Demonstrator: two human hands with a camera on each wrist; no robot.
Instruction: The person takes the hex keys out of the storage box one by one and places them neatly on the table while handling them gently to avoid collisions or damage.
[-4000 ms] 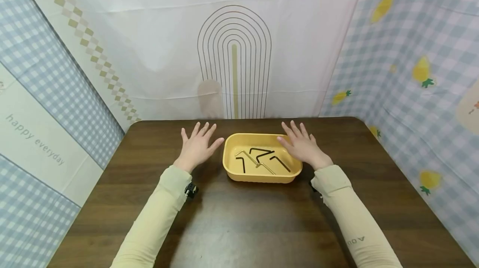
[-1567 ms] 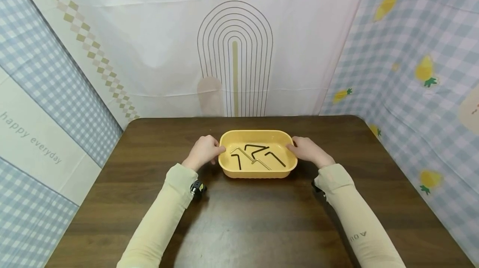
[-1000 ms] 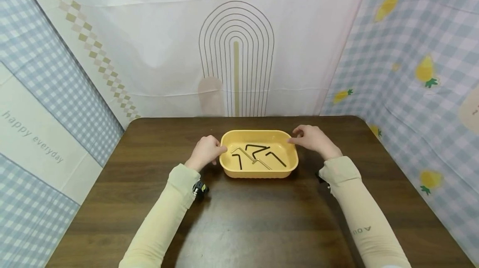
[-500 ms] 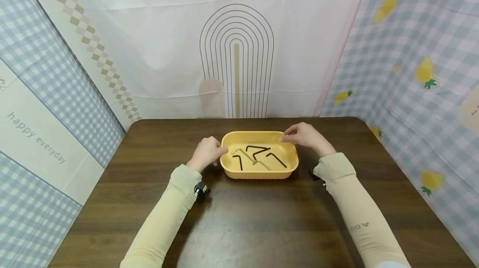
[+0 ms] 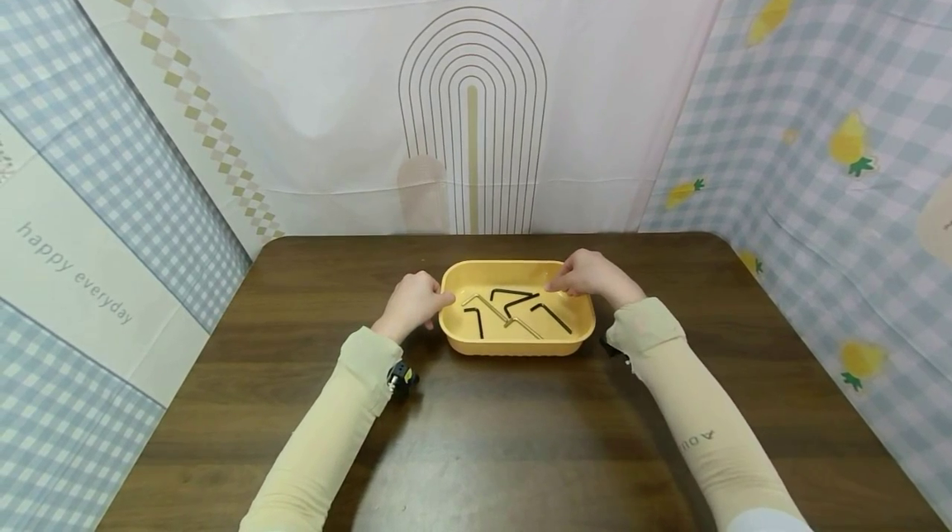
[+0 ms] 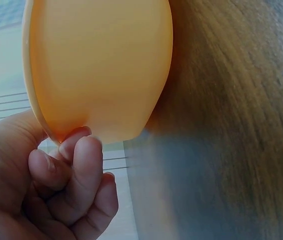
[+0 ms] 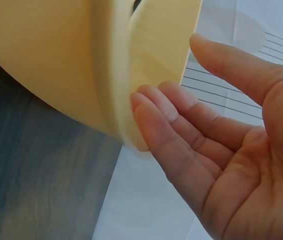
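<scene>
Gripping the left end of the yellow tray [image 5: 513, 348] with the left hand [image 5: 407, 303], with thumb over the rim. Reaching over the tray's upper right corner with the right hand [image 5: 591, 274], released, with fingers loosely bent and parted from the thumb. With the tray set just below the frame's centre on the dark table [image 5: 513, 449], around four black hex keys [image 5: 556, 319] and two gold hex keys [image 5: 528, 329].

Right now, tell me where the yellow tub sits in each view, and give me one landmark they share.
Head: yellow tub just below and right of center.
Left wrist: yellow tub left of center, cut off by the top edge.
Right wrist: yellow tub upper left, cut off by the top edge.
Shared landmark: wooden tabletop, on the right in left wrist, lower left in right wrist.
</scene>
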